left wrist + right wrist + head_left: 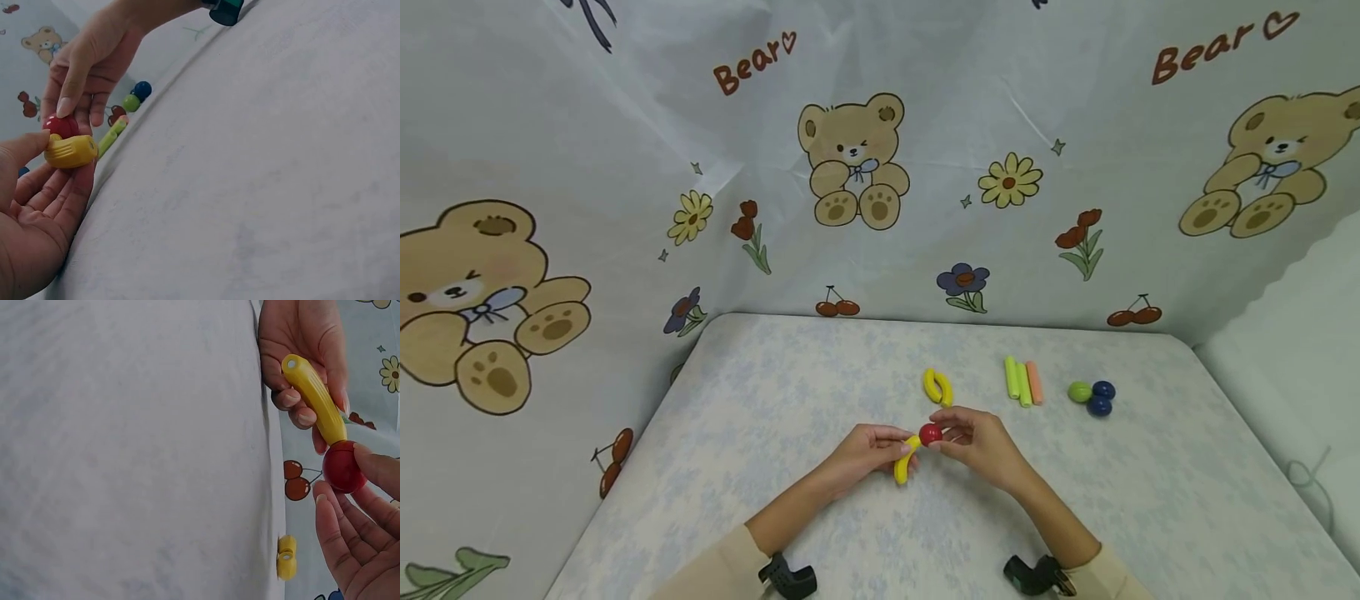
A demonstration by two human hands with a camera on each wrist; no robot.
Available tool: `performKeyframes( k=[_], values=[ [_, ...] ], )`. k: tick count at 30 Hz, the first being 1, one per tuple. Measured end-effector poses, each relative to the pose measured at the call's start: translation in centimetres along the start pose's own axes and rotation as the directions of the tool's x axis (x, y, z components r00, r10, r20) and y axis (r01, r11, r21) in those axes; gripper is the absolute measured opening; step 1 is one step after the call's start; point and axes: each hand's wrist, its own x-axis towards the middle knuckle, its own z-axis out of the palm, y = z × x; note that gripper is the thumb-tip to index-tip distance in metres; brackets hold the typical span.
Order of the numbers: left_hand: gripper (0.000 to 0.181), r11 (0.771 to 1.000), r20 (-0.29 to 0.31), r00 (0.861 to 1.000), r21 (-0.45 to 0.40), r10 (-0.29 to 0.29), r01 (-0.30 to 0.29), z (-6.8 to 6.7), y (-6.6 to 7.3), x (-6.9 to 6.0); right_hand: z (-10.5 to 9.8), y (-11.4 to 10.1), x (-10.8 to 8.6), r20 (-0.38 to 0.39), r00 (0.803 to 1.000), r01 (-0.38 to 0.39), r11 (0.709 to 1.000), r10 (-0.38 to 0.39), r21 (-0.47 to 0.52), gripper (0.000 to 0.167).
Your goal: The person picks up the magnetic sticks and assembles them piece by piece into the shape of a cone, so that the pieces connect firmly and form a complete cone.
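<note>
My left hand (pixel 872 450) pinches a ribbed, curved yellow rod (pixel 902 468) between thumb and fingers. A pale round spot shows on the rod's free end in the right wrist view. With thumb and fingertips my right hand (pixel 983 448) holds a glossy red ball (pixel 930 433). The ball (pixel 342 469) meets the upper end of the yellow rod (pixel 317 400); whether the two are joined cannot be told. Both hands are over the middle of the table. Just beyond them lie two more curved yellow rods (pixel 937 387), close together.
On the pale patterned table (pixel 760 383), light green sticks (pixel 1018 382) lie beside an orange stick (pixel 1035 383). Further right, a green ball (pixel 1079 392) touches dark blue balls (pixel 1101 406). A bear-print cloth (pixel 925 250) hangs behind the table's back edge.
</note>
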Motion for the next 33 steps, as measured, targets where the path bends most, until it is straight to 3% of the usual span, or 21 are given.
performKeyframes(
  k=[5, 9, 20, 27, 33],
  values=[
    [0.030, 0.999, -0.011, 1.000, 0.033, -0.010, 0.010, 0.2, 0.2, 0.0, -0.1, 0.1, 0.0, 0.016, 1.000, -0.009, 1.000, 0.009, 0.007, 0.032],
    [0.030, 1.000, -0.014, 1.000, 0.023, -0.020, 0.020, 0.3, 0.3, -0.2, 0.1, 1.2, 0.2, 0.025, 1.000, 0.006, 1.000, -0.006, -0.009, 0.032],
    [0.033, 1.000, -0.026, 0.999, -0.004, -0.022, 0.022, -0.6, 0.5, -0.3, -0.3, 1.1, 0.6, 0.021, 1.000, 0.013, 0.999, -0.012, -0.045, 0.034],
    [0.033, 1.000, -0.033, 0.999, -0.021, -0.011, 0.010, -0.3, -0.1, -0.1, -2.7, 1.4, 0.8, -0.063, 0.995, -0.084, 0.993, 0.079, -0.081, 0.029],
    [0.032, 0.999, -0.031, 0.999, -0.042, -0.009, 0.008, -0.4, -0.1, -0.1, -4.3, 1.9, 2.9, -0.142, 0.977, -0.178, 0.978, 0.161, -0.111, 0.029]
  ],
)
